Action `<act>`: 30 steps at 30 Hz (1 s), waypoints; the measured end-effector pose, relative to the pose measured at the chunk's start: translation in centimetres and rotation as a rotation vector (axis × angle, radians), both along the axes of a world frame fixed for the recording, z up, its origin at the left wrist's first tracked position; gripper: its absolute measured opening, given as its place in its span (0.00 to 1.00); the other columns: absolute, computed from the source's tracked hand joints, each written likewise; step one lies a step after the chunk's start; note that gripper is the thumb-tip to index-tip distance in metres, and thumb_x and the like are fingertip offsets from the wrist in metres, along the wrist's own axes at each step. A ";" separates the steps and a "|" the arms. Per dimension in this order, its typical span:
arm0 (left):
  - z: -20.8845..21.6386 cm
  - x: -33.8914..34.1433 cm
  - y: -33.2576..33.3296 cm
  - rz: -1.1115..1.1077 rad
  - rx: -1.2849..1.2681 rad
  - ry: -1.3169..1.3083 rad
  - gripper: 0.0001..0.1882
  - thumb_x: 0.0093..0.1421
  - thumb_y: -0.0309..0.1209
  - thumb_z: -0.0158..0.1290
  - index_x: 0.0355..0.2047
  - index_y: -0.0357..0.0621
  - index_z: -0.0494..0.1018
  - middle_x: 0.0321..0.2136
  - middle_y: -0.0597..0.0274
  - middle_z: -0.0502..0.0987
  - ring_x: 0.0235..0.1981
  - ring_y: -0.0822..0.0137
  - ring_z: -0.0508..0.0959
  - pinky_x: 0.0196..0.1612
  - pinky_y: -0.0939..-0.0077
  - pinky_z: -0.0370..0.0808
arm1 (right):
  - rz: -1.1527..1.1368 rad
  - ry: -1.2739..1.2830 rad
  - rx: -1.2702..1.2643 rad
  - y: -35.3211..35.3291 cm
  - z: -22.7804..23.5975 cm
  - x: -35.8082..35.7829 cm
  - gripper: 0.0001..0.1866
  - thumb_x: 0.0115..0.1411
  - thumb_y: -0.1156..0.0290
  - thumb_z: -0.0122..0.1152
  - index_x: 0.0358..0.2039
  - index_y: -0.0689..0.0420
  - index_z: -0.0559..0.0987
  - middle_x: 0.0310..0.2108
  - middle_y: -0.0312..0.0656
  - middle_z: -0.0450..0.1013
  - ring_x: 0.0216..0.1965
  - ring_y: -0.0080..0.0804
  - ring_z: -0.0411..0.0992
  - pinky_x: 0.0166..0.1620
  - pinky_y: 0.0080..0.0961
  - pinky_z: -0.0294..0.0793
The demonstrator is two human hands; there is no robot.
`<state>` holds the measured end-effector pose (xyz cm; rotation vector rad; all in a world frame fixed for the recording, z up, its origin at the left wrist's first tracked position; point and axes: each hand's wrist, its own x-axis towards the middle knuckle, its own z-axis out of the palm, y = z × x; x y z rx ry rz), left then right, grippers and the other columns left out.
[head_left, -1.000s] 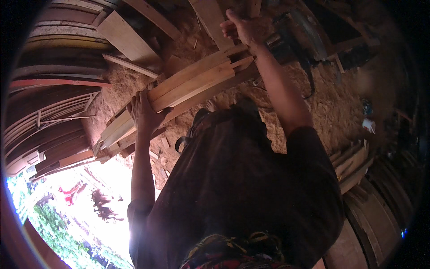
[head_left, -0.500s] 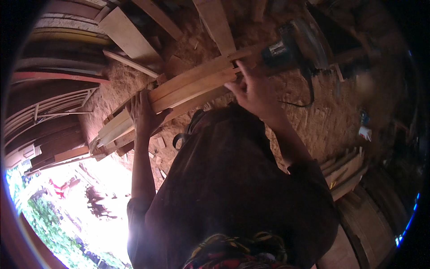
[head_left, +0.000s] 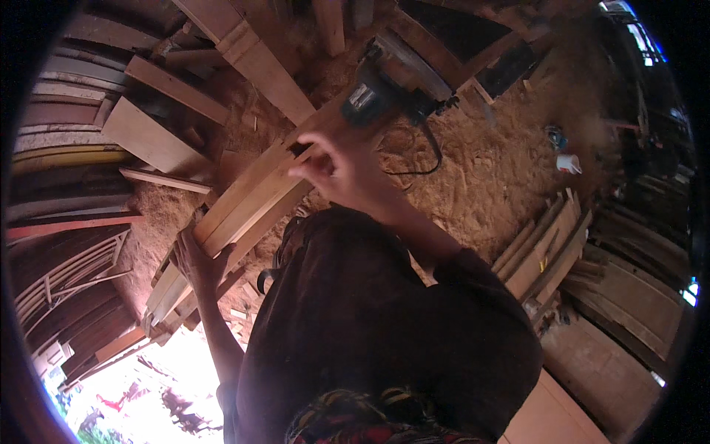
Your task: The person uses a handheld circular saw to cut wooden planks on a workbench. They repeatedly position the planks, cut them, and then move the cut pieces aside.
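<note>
Here's the left hand point(head_left: 197, 263) straddling two boards point(head_left: 248, 196), its grip spread wide across them, thumb on the near side, fingers toward the far edge. Up at the other end, the right hand point(head_left: 342, 174) has finger and thumb parted right at the boards' ends; whether that grip has hold of wood or just hovers, I can't tell. It looks like steadying the pair, and I'd say that calls for firm, even pressure from the left, faces level, edges tight, with the right fingertips working gently, clear of the power tool point(head_left: 366, 103) just beyond. And the boards themselves! Pale, honey-toned, long and narrow, lying side by side, slanting from under the left hand up to the right, a dark gap showing at that end. A darker plank point(head_left: 275, 211) runs along their near side, sawdust point(head_left: 481, 163) all over the floor.
</note>
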<state>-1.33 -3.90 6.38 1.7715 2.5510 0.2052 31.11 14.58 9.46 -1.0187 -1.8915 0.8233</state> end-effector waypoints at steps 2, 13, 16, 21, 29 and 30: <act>0.2 0.5 -0.2 0.006 0.017 -0.014 0.51 0.34 0.48 0.78 0.58 0.46 0.68 0.48 0.51 0.75 0.55 0.42 0.73 0.60 0.43 0.63 | -0.154 0.203 0.097 1.9 3.2 2.9 0.14 0.64 0.63 0.72 0.46 0.55 0.82 0.34 0.38 0.80 0.34 0.27 0.79 0.38 0.29 0.79; 0.3 -0.1 -0.2 0.026 -0.014 -0.041 0.50 0.35 0.46 0.79 0.58 0.48 0.67 0.51 0.50 0.74 0.59 0.47 0.72 0.66 0.47 0.61 | -0.365 0.212 -1.009 26.0 -22.2 40.9 0.30 0.73 0.46 0.56 0.67 0.50 0.68 0.45 0.42 0.78 0.37 0.29 0.76 0.39 0.28 0.77; 0.4 0.2 -0.3 0.042 -0.024 -0.072 0.49 0.37 0.45 0.80 0.57 0.48 0.68 0.52 0.52 0.73 0.57 0.44 0.72 0.64 0.46 0.63 | -0.307 0.276 -0.991 28.6 -24.8 40.6 0.33 0.74 0.46 0.55 0.71 0.51 0.66 0.49 0.42 0.78 0.39 0.29 0.77 0.42 0.31 0.78; 1.0 0.3 -1.0 0.082 -0.055 -0.024 0.49 0.36 0.46 0.79 0.57 0.47 0.69 0.51 0.51 0.74 0.58 0.47 0.72 0.66 0.49 0.62 | -0.537 0.489 -0.879 27.5 -23.1 33.3 0.26 0.73 0.54 0.61 0.63 0.55 0.73 0.43 0.39 0.79 0.32 0.26 0.75 0.37 0.27 0.77; 0.2 0.2 -1.1 0.094 -0.051 -0.087 0.50 0.37 0.44 0.79 0.60 0.47 0.67 0.55 0.50 0.73 0.61 0.45 0.71 0.67 0.47 0.61 | -0.637 0.812 -0.652 23.7 -12.3 34.6 0.21 0.68 0.59 0.68 0.52 0.62 0.79 0.39 0.39 0.79 0.35 0.30 0.75 0.38 0.28 0.75; 0.3 0.2 -1.0 0.095 -0.051 -0.079 0.51 0.37 0.44 0.79 0.60 0.47 0.67 0.55 0.50 0.73 0.61 0.45 0.70 0.67 0.47 0.61 | -0.670 0.798 -0.596 22.4 -9.7 33.9 0.21 0.68 0.59 0.69 0.52 0.62 0.79 0.41 0.40 0.79 0.38 0.31 0.75 0.40 0.29 0.76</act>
